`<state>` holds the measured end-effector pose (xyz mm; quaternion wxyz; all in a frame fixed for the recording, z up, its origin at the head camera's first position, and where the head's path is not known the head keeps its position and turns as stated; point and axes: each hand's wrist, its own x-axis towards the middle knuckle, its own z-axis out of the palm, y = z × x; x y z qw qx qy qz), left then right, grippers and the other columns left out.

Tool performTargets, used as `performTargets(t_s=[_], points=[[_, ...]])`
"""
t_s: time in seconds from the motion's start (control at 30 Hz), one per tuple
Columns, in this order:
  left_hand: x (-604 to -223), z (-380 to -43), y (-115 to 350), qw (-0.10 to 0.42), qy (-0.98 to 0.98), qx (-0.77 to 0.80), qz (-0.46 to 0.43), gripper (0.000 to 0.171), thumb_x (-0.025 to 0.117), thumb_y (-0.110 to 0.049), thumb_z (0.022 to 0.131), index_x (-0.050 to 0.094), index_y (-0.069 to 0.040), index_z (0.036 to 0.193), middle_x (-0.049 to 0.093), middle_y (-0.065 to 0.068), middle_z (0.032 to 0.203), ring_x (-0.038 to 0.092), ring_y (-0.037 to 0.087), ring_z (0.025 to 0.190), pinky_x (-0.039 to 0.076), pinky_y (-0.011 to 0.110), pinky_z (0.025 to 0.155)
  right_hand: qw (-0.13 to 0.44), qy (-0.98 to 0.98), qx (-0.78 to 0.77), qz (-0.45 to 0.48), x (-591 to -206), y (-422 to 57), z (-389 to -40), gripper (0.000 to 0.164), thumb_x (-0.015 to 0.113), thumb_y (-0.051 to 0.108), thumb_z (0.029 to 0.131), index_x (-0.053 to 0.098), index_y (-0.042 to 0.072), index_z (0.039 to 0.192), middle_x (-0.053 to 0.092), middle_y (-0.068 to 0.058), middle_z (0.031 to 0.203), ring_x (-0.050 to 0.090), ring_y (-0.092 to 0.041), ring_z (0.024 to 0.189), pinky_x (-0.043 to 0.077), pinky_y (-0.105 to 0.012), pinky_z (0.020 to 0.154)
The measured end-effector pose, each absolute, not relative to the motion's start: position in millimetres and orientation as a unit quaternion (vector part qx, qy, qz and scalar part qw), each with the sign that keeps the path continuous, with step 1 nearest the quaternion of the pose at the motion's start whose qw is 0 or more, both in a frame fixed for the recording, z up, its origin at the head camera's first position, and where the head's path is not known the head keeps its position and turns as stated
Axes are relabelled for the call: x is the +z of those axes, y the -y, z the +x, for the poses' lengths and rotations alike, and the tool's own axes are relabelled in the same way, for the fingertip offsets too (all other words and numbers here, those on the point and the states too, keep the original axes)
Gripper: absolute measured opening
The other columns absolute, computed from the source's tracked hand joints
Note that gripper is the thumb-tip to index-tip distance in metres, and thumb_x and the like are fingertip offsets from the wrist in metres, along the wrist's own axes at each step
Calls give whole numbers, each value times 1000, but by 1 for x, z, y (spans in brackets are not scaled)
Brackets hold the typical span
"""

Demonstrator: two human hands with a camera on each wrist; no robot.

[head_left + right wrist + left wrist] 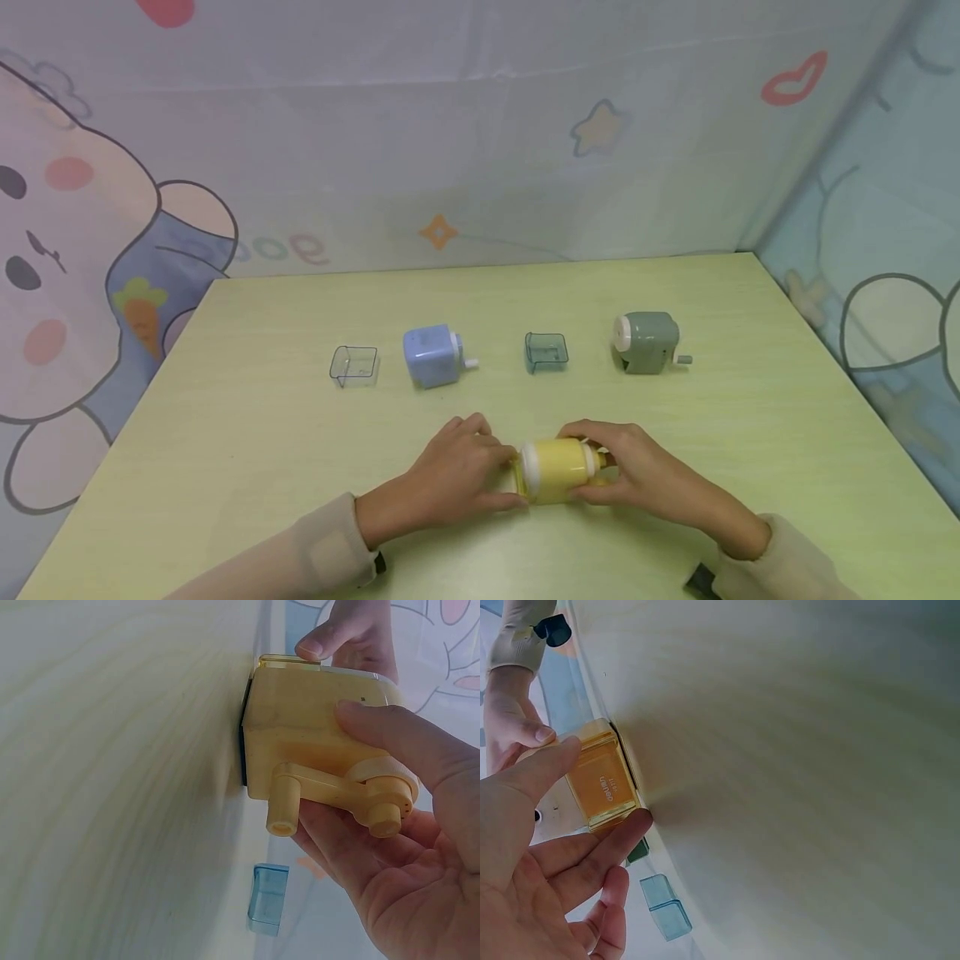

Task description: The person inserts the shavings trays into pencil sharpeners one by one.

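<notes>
Yellow sharpener (558, 471) over there is showing smooth plastic, soft sheen, its drawer (600, 776) looking see-through and glossy. Blue sharpener (429, 357) and green sharpener (651, 340) are shining like plastic too, teal tray (268, 901) looking transparent. Tabletop (262, 467) before me is showing smooth wood-like grain, backdrop (487, 158) looking like creased cloth.

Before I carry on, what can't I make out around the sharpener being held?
- Head view: most of the crank on the yellow sharpener, covered by the right hand.
- Left wrist view: the lower line of print on the yellow drawer, too small and blurred.
- Right wrist view: most of the left hand's fingers, behind the sharpener.
- All views: the sharpener's underside, facing the table.
</notes>
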<state>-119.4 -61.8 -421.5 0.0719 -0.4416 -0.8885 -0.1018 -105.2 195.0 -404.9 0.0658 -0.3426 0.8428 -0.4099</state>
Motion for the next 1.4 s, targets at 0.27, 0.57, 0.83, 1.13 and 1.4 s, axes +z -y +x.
performTargets(t_s=[0.27,0.57,0.83,1.13,1.4], points=[[-423,-121,59,76,884,-102,-450,49,56,-65,77,66,-21,95,60,-15,79,34,7,78,28,22,64,70,-844,-407,-344,-403,-195,-105,45,76,25,74,52,22,111,56,10,94,54,-8,79,50,-29,66],[-423,-122,55,66,884,-103,-451,48,56,-65,76,67,-21,93,59,-16,78,33,6,77,28,22,63,70,-846,-405,-341,-402,-196,-104,44,76,26,74,53,21,111,56,10,94,53,-9,79,50,-29,66],[-423,-122,52,63,883,-107,-452,47,58,-64,76,67,-19,91,59,-16,76,33,6,77,28,22,63,67,-846,-405,-341,-403,-195,-104,46,77,24,73,52,22,112,56,10,94,53,-8,79,50,-27,66],[-422,-121,51,55,885,-107,-450,49,58,-63,76,67,-17,89,57,-15,74,34,7,76,29,21,63,68,-847,-405,-339,-405,-195,-104,47,77,23,72,52,22,112,56,11,94,53,-8,78,50,-29,66],[-421,-120,50,56,893,-100,-435,51,59,-65,74,65,-17,92,54,-15,73,35,7,75,29,23,63,61,-853,-392,-339,-405,-195,-104,50,77,23,73,51,21,115,55,11,98,52,-8,78,49,-30,65]])
